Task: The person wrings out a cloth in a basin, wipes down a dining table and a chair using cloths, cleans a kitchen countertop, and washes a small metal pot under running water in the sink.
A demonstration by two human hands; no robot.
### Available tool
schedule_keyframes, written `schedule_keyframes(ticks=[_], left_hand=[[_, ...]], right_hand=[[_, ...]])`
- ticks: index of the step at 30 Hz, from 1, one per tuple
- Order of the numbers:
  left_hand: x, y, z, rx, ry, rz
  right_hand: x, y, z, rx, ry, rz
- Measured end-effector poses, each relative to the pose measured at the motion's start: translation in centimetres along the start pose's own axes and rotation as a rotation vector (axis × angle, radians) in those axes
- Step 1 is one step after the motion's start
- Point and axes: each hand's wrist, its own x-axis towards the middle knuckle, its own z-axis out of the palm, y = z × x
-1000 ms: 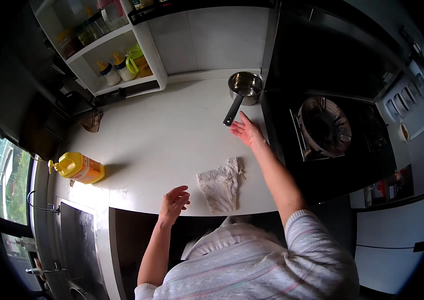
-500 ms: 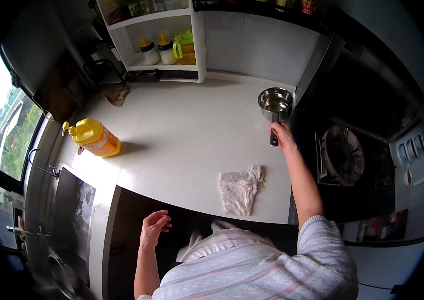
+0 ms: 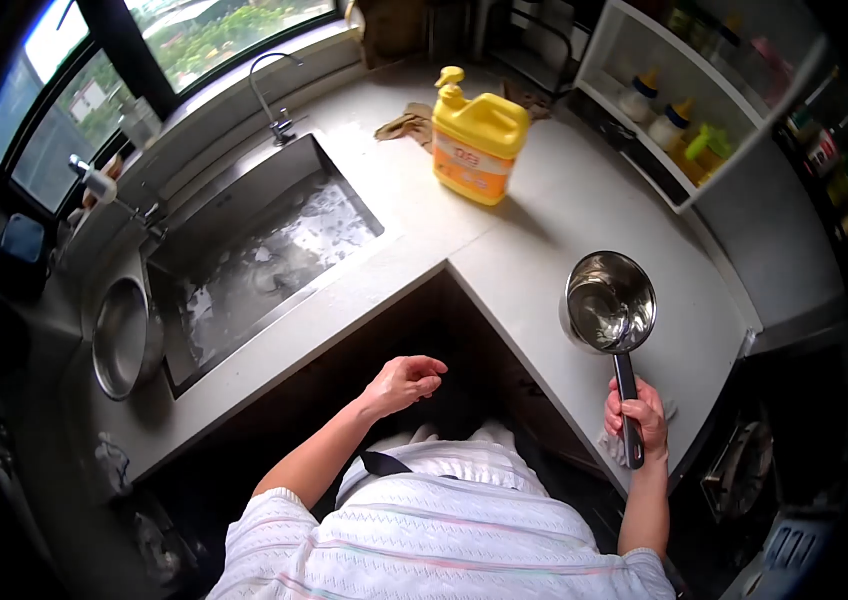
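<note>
A steel saucepan [image 3: 599,300] with a black handle is held out over the counter in my right hand [image 3: 641,415], whose fingers wrap the handle. The pan's mouth faces up towards me, and its inside is shiny; how much liquid it holds, if any, I cannot tell. Behind that hand, a white cloth [image 3: 612,447] on the counter is mostly hidden. My left hand [image 3: 406,384] hovers in front of the counter's inner corner, fingers loosely bent and apart, holding nothing.
A sink [image 3: 289,235] with cloudy water lies to the left, under a faucet [image 3: 279,125]. A metal basin [image 3: 122,340] leans at its left end. A yellow pump jug [image 3: 479,140] stands on the counter [image 3: 534,240]. The stove burner [image 3: 744,468] is at right, shelves [image 3: 679,110] behind.
My view has swung left towards the sink. The saucepan, still in my right hand, has come away from the back of the counter by the stove and is nearer me.
</note>
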Motion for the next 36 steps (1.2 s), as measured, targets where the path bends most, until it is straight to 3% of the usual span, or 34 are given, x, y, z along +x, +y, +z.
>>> schedule_keyframes(ticks=[3,8,10,13,16,21,24,26,27,29,34,36], left_hand=[[-2.8,-2.0,-4.5,0.012,0.091,0.014],[-7.8,-5.7,-10.7,-0.060,0.243,0.014],[-9.7,-6.7,-12.5,-0.046,0.301,0.017],[-12.3,-7.4,-14.6,-0.007,0.382,0.023],[-13.9,-8.5,-15.7,-0.039,0.444,0.046],[-14.8,-9.2,-16.1,-0.006,0.544,0.096],[-15.2,-7.6,-16.2,0.258,0.705,0.163],[-15.3,-6.0,-16.4,0.488,0.922,0.357],[-15.6,-5.1,-16.9,0.627,1.043,0.438],[-16.6,-2.6,-17.8,0.818,1.106,0.446],[-17.2,-0.8,-20.1,1.078,1.143,0.452],[-18.2,-0.7,-21.0,1.037,1.169,0.488]], right_hand=[[4.2,1.1,7.8,-0.083,-0.097,0.103],[13.1,3.7,18.8,-0.519,-0.215,0.030],[16.9,5.7,21.8,-0.746,-0.221,-0.086],[20.9,7.9,26.0,-1.274,-0.173,-0.433],[24.0,9.0,28.4,-1.469,-0.196,-0.722],[25.9,8.9,31.8,-1.525,-0.200,-0.932],[25.9,10.4,32.9,-1.342,-0.274,-0.757],[25.3,12.0,33.4,-1.096,-0.426,-0.294],[24.0,12.1,34.6,-0.749,-0.530,-0.004],[21.6,11.3,37.0,-0.409,-0.569,0.381],[19.8,10.9,38.4,-0.242,-0.824,0.667],[18.9,9.8,40.1,-0.275,-0.922,0.624]])
